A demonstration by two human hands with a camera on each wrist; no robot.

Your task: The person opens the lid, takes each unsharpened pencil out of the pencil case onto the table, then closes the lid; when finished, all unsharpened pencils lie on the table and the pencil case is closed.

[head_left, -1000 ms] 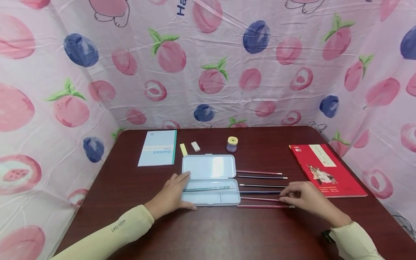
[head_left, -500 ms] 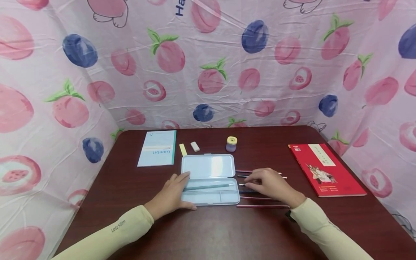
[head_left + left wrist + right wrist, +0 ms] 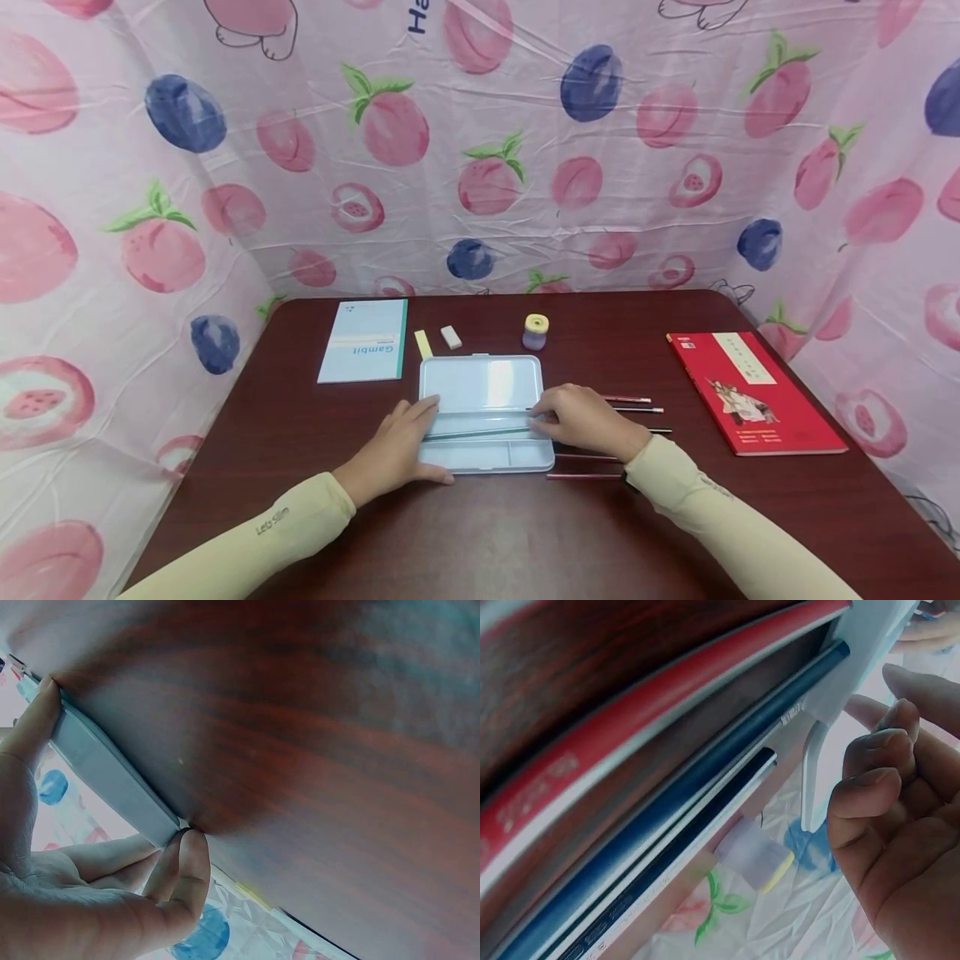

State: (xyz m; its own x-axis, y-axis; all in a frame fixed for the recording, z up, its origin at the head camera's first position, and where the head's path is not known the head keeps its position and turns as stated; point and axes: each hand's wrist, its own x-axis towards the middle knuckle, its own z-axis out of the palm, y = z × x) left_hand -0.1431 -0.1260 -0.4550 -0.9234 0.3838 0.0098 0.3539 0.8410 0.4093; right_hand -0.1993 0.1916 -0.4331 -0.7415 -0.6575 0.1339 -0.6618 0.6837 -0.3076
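Note:
A pale blue pencil case [image 3: 480, 383] lies on the table with its lid folded back. My left hand [image 3: 393, 442] grips its left end, thumb at the near edge and fingers at the far side; the left wrist view shows thumb and fingertips on opposite edges of the case [image 3: 112, 780]. Inside lies a green pencil [image 3: 480, 433]. My right hand [image 3: 588, 421] is over the right end of the case, fingertips by that pencil's end. In the right wrist view several fingers [image 3: 874, 793] are curled; whether anything is pinched is hidden. Beneath that hand lie red [image 3: 585, 477] and dark pencils [image 3: 637, 409].
Beyond the case are a white eraser [image 3: 451, 337], a yellow strip [image 3: 423, 343] and a yellow-and-purple pencil sharpener [image 3: 536, 332]. A pale notebook [image 3: 363, 342] lies at the back left, a red book [image 3: 757, 396] on the right. Fruit-patterned cloth [image 3: 480, 167] surrounds the table.
My right hand has moved left, from the right ends of the pencils across them to the case. The left hand and the case have stayed in place. The green pencil has turned slightly.

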